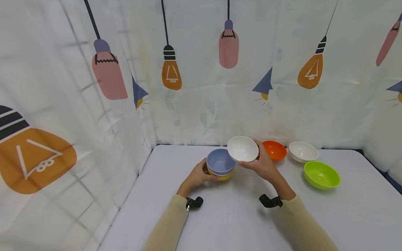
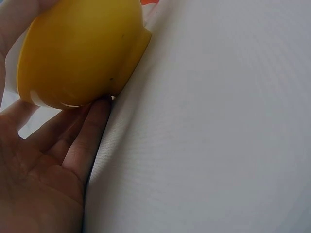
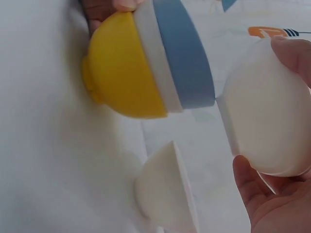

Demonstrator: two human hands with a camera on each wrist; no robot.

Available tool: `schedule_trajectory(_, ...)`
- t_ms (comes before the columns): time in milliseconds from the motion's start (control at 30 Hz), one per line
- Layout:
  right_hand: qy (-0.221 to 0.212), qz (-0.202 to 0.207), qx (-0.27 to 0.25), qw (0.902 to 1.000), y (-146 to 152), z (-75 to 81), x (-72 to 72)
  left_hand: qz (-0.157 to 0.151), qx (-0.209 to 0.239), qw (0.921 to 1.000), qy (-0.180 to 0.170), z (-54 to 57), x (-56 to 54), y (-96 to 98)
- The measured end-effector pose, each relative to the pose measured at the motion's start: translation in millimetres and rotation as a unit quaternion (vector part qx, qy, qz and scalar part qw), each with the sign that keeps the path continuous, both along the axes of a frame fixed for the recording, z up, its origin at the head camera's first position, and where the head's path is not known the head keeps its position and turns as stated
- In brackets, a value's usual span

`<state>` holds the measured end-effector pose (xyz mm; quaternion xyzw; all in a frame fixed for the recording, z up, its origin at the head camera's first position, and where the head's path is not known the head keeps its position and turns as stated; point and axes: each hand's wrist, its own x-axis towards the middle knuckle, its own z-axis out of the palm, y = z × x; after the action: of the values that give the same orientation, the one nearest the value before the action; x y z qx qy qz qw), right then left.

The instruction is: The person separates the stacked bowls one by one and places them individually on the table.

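Observation:
A stack of bowls stands on the white table, a blue bowl [image 1: 221, 161] on top, a white one [image 3: 158, 56] in the middle and a yellow bowl [image 3: 124, 73] at the bottom. My left hand [image 1: 199, 174] grips this stack from its left side, thumb and fingers around the yellow bowl [image 2: 87, 53]. Up beside the blue rim, my right hand [image 1: 263, 164] holds another white bowl [image 1: 243, 149] tilted, thumb on one side and fingers on the other. In the right wrist view this held bowl [image 3: 267, 107] has its base edge right at the blue rim.
Toward the back right of the table [image 1: 232, 223] are an orange bowl [image 1: 274, 150], a white bowl [image 1: 303, 152] and, nearer, a green bowl [image 1: 321, 175]. A curtain [image 1: 201, 104] printed with lamps hangs behind the table and along its left side.

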<state>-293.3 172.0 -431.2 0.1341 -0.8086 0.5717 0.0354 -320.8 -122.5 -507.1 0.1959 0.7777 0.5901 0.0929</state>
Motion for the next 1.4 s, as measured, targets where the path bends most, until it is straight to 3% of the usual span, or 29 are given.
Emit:
schedule_trajectory(633, -0.039, -0.047, 0.068, 0.9958, 55, -18.7, 35.6, 0.006, -0.007, 0.9999, -0.005, 0.3, 1.2, -1.4)
schedule_trajectory(1133, -0.064, -0.05, 0.108, 0.9908, 84, -35.5, 46.2, 0.004, 0.01, 0.9998, -0.015, 0.6, -0.1, 0.9)
schedule_trajectory(1400, -0.096, -0.043, 0.137, 0.985, 98, -44.5, 45.0, 0.007, 0.007, 0.9999, -0.012, 1.9, 0.9, 1.8)
